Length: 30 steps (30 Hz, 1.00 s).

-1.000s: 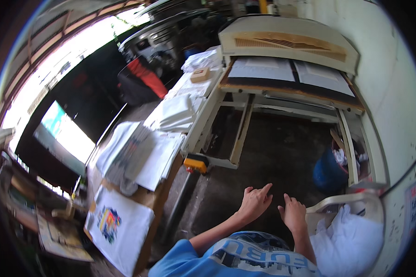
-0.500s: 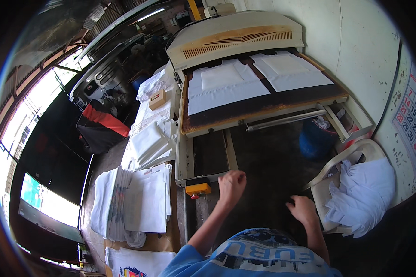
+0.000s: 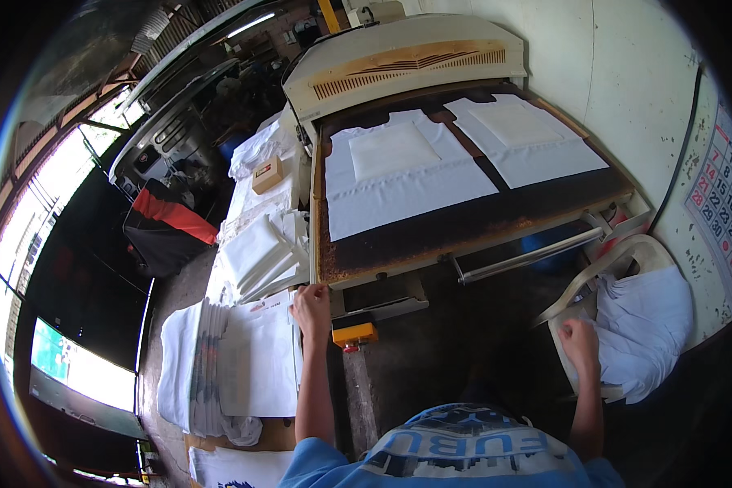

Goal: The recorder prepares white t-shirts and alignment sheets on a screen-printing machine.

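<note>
My left hand (image 3: 311, 311) is curled into a loose fist, beside the right edge of a stack of white shirts (image 3: 256, 358) and just below the corner of the heat press. No object shows in it. My right hand (image 3: 579, 340), fingers curled in and also with nothing visible in them, hovers by the seat of a white plastic chair (image 3: 573, 302). Heaped on that chair is white fabric (image 3: 647, 325). Ahead, the press's dark sliding bed (image 3: 431, 232) carries two white shirts laid flat, the left shirt (image 3: 415, 195) and the right shirt (image 3: 549, 167), each under a pale sheet.
A metal bar handle (image 3: 537, 256) runs along the bed's front. Below its left corner sits a yellow control box (image 3: 355, 334) with a red button. Folded white fabric (image 3: 256, 252) and a small cardboard box (image 3: 267, 174) lie on the left table. A wall (image 3: 634, 106) bounds the right side.
The bed with both shirts has slid toward me. My left hand has moved left and slightly up, to the shirt stack's edge. My right hand has moved right, toward the chair, its fingers more curled.
</note>
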Each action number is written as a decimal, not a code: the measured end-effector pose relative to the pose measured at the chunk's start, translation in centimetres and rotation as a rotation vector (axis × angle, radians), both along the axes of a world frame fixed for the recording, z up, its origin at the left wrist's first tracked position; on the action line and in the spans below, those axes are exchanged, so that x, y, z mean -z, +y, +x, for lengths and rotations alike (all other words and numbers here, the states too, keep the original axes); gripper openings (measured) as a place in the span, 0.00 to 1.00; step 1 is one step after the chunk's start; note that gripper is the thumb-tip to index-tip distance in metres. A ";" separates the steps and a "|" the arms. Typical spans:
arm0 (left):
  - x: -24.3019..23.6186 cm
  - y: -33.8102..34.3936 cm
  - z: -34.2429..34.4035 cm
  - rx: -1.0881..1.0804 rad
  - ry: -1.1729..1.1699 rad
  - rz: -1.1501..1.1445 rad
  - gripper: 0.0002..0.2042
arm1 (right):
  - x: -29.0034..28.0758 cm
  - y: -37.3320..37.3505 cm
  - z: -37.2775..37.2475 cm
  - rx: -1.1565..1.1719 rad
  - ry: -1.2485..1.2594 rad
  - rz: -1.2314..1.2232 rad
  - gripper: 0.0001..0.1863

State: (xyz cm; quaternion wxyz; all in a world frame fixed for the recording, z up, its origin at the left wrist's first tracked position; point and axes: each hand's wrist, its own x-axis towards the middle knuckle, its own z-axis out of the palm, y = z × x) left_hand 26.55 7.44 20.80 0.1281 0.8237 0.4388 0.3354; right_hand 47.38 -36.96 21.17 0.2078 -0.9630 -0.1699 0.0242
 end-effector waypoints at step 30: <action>7.4 15.8 14.8 -0.221 0.539 -0.104 0.08 | 8.1 29.4 28.6 -0.012 -0.284 -0.007 0.06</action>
